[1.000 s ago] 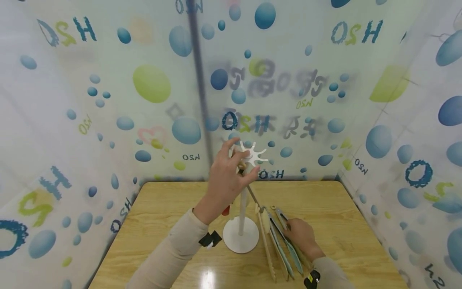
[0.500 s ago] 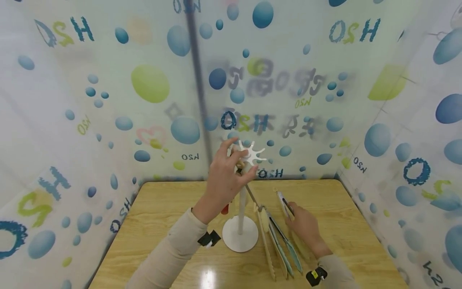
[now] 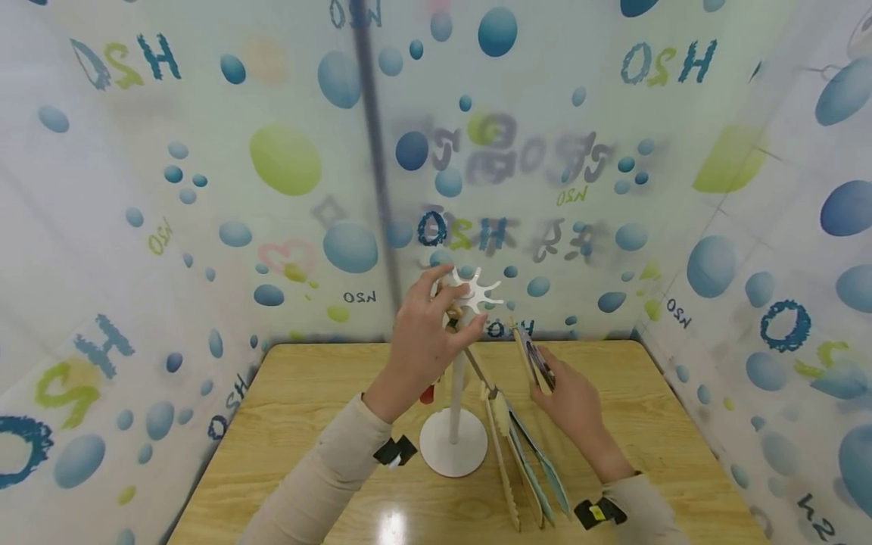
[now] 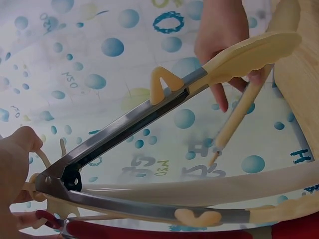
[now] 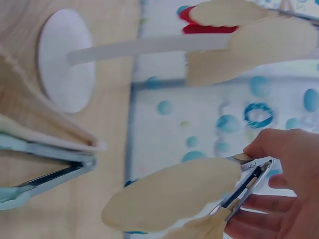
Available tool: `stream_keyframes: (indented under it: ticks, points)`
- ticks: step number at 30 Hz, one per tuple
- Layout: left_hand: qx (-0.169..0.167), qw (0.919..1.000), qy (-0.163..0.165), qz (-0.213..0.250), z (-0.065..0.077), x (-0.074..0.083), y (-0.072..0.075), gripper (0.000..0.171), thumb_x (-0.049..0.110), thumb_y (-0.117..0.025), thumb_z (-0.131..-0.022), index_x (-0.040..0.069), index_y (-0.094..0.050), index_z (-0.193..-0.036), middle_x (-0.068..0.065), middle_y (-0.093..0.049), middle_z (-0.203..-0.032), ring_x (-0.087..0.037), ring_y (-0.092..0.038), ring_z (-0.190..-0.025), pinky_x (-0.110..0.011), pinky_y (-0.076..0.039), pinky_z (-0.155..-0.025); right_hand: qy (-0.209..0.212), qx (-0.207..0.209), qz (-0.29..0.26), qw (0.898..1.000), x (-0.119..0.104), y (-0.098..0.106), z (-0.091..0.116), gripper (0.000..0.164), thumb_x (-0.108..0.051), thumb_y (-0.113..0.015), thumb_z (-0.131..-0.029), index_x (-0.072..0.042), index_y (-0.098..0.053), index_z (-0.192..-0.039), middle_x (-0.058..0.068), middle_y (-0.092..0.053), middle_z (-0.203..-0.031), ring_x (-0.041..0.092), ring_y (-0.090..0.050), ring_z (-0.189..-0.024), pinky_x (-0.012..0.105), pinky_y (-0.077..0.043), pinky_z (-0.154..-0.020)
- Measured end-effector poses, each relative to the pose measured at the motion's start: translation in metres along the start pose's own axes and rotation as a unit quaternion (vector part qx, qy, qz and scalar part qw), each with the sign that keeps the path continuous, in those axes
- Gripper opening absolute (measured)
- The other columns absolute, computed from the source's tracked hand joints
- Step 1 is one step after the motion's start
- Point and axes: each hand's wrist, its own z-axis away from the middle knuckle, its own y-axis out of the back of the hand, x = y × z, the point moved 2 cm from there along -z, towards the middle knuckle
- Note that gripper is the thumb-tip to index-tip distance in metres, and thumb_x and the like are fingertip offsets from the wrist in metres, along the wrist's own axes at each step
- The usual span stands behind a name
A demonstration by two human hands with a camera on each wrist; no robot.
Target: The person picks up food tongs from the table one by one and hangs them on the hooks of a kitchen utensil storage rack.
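In the head view, my left hand (image 3: 422, 344) holds the top of a white stand (image 3: 453, 446) with spoke-like hooks (image 3: 480, 291). Beside its fingers in the left wrist view, metal tongs (image 4: 124, 119) with cream tips hang with arms spread, alongside a red-handled utensil (image 4: 149, 230). My right hand (image 3: 575, 397) grips a second pair of cream-tipped tongs (image 3: 527, 352), raised above the table to the right of the stand. Those tongs' broad cream tips (image 5: 169, 196) show in the right wrist view, with the metal part between thumb and fingers.
On the wooden table (image 3: 327, 424), right of the stand, lie teal-tipped tongs (image 3: 545, 458) and cream-tipped tongs (image 3: 506, 469). A patterned curtain (image 3: 286, 159) closes off the back and sides.
My right hand has lifted the cream-tipped tongs off the table, up and towards the stand's top. The left hand keeps its place on the stand.
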Motion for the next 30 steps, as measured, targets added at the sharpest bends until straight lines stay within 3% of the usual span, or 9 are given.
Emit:
stream_keyframes:
  ticks: [6, 9, 16, 24, 30]
  points:
    - [-0.001, 1.0000, -0.003, -0.001, 0.000, 0.000, 0.001, 0.040, 0.036, -0.077, -0.084, 0.008, -0.073, -0.112, -0.014, -0.056, -0.137, -0.027, -0.063, -0.104, -0.044, -0.058, -0.086, 0.042, 0.061, -0.035, 0.997, -0.016, 0.021, -0.006, 0.068, -0.021, -0.077, -0.081, -0.012, -0.053, -0.144, 0.012, -0.074, -0.099, 0.017, -0.060, -0.059, 0.022, -0.032, -0.045]
    - [-0.005, 1.0000, -0.001, 0.000, -0.001, 0.001, 0.001, 0.040, 0.037, -0.077, -0.085, 0.008, -0.072, -0.113, -0.013, -0.055, -0.138, -0.026, -0.063, -0.104, -0.043, -0.058, -0.086, 0.058, 0.079, -0.050, 0.994, -0.023, 0.030, -0.008, 0.068, -0.020, -0.077, -0.081, -0.012, -0.052, -0.144, 0.013, -0.074, -0.104, 0.023, -0.068, -0.069, 0.025, -0.041, -0.048]
    - [-0.002, 1.0000, -0.006, 0.004, 0.000, 0.001, 0.002, 0.040, 0.035, -0.078, -0.084, 0.008, -0.073, -0.112, -0.013, -0.056, -0.138, -0.026, -0.063, -0.104, -0.042, -0.059, -0.086, 0.091, 0.117, -0.086, 0.985, -0.039, 0.050, -0.008, 0.070, -0.017, -0.077, -0.079, -0.014, -0.052, -0.144, 0.015, -0.072, -0.110, 0.025, -0.072, -0.078, 0.036, -0.059, -0.060]
    - [0.004, 0.9998, -0.016, 0.013, -0.001, -0.001, 0.002, 0.040, 0.034, -0.079, -0.083, 0.006, -0.073, -0.111, -0.015, -0.056, -0.137, -0.027, -0.064, -0.103, -0.041, -0.059, -0.083, 0.146, 0.150, -0.135, 0.969, -0.054, 0.068, -0.006, 0.075, -0.011, -0.077, -0.075, -0.013, -0.051, -0.145, 0.015, -0.070, -0.114, 0.026, -0.072, -0.085, 0.038, -0.061, -0.065]
    - [0.000, 0.9997, -0.015, 0.020, 0.000, -0.002, 0.003, 0.039, 0.033, -0.078, -0.084, 0.006, -0.072, -0.112, -0.014, -0.055, -0.138, -0.028, -0.064, -0.104, -0.040, -0.059, -0.082, 0.160, 0.154, -0.144, 0.964, -0.059, 0.072, -0.001, 0.074, -0.012, -0.077, -0.074, -0.013, -0.052, -0.144, 0.013, -0.071, -0.112, 0.024, -0.071, -0.085, 0.035, -0.060, -0.065]
